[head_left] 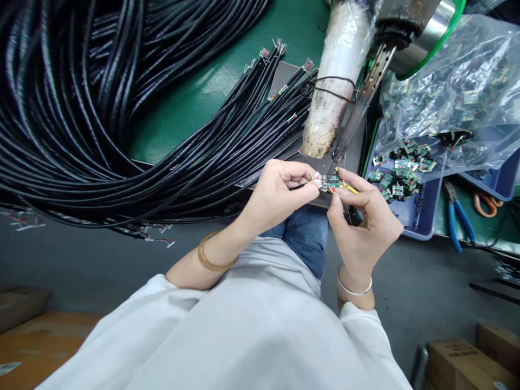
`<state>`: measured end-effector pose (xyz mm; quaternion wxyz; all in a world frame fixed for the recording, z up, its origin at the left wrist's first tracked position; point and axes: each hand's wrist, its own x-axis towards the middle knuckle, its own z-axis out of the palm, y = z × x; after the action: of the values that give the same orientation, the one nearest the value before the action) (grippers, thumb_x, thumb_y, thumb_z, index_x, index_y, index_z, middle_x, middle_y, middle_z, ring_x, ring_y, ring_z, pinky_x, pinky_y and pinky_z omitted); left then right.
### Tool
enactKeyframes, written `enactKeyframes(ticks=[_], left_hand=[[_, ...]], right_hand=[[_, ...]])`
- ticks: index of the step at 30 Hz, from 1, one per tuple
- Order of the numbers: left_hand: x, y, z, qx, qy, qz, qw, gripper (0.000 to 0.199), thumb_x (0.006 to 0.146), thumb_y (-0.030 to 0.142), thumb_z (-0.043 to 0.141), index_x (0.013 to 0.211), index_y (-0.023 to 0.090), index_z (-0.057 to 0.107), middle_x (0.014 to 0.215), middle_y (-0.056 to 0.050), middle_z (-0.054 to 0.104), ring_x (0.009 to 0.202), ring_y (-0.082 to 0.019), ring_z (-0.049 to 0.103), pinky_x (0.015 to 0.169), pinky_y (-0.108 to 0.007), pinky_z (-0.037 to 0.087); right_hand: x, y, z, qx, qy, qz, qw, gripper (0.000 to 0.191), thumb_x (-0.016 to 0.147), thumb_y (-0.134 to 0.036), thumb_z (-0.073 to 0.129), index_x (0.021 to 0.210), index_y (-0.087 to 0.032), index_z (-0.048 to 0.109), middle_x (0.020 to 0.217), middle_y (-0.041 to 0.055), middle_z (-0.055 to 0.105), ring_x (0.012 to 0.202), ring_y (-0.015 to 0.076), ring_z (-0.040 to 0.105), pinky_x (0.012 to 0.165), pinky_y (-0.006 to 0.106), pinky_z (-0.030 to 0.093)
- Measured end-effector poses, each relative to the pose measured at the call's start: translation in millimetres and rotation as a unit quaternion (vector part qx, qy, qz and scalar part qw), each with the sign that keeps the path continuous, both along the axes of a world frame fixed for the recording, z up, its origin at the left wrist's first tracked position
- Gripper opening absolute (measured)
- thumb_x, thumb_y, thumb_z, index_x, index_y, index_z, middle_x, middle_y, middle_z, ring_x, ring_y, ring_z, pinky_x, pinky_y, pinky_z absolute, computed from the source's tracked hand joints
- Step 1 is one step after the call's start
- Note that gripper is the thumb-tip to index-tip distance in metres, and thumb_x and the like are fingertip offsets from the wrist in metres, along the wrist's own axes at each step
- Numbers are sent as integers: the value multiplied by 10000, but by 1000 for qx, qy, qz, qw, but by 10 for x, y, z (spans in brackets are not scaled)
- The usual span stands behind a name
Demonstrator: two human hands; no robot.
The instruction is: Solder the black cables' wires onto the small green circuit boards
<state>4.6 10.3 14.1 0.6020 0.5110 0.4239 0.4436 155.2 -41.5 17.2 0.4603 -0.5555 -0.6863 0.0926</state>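
Observation:
My left hand (286, 189) pinches the stripped end of a black cable (298, 187), its thin wires fanned out at the fingertips. Those wire ends meet the left edge of a small green circuit board (334, 181). With thumb and fingers, my right hand (361, 211) grips that board from its right side; a yellow piece (349, 187) shows between the fingers. Just above the board points the tip of a soldering iron (357, 108), mounted in a stand. Whether the tip touches the board I cannot tell.
Bundled black cables (195, 146) cover the left of the green table (203, 81). A white tube (333, 76) stands beside the iron. At right are a blue tray (424, 216) of circuit boards, a plastic bag (459, 81), blue-handled pliers (457, 216) and a solder spool (430, 43).

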Motion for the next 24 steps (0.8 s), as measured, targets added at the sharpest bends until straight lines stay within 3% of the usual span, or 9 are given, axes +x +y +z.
enactKeyframes(ticks=[7,10,13,15,17,20,24], left_hand=[[10,-23,-21,7,-2,-7,1000,84,740,138,631,668,128,672,617,24,614,499,-44,464,477,-161,388],[5,-49,-7,-15,-16,5,1000,47,716,149,642,671,136,645,603,28,598,497,-48,476,462,-159,371],[-20,-93,-24,-28,-22,-12,999,45,716,152,655,678,140,634,589,34,569,500,-48,459,457,-158,354],[-35,-128,-54,-31,-19,-35,999,33,723,146,663,698,136,644,609,28,576,515,-51,463,470,-162,362],[-41,-161,-85,-32,-15,-52,998,23,731,140,661,713,130,650,638,17,593,541,-58,485,499,-167,385],[-42,-191,-107,-23,-5,-61,998,43,747,139,651,708,128,638,645,15,586,567,-65,506,541,-175,413],[-65,-188,-95,-14,-11,-67,998,46,764,140,635,721,131,622,626,28,569,553,-59,502,544,-170,419]], right_hand=[[22,-23,-38,13,-25,-4,1000,142,868,-102,666,919,-231,634,1135,52,769,1024,213,762,837,357,668],[18,-52,-60,-17,9,-15,1000,94,882,-149,674,900,-231,633,1097,46,770,1007,206,762,801,333,666],[25,-107,-68,-71,83,-38,993,39,916,-205,654,909,-226,623,1042,25,768,757,141,758,636,258,639],[44,-151,-57,-54,112,-76,989,44,928,-208,647,958,-233,627,973,0,772,578,101,700,517,225,575],[67,-187,-37,-18,90,-107,990,94,928,-204,652,1012,-246,658,851,-24,764,528,101,674,475,225,526],[86,-205,-9,-32,-3,-66,997,168,942,-232,638,1086,-264,720,772,-29,754,530,105,664,500,234,513],[73,-183,-5,-38,-90,14,995,194,942,-226,644,1095,-276,752,871,-12,796,567,88,669,576,219,531]])
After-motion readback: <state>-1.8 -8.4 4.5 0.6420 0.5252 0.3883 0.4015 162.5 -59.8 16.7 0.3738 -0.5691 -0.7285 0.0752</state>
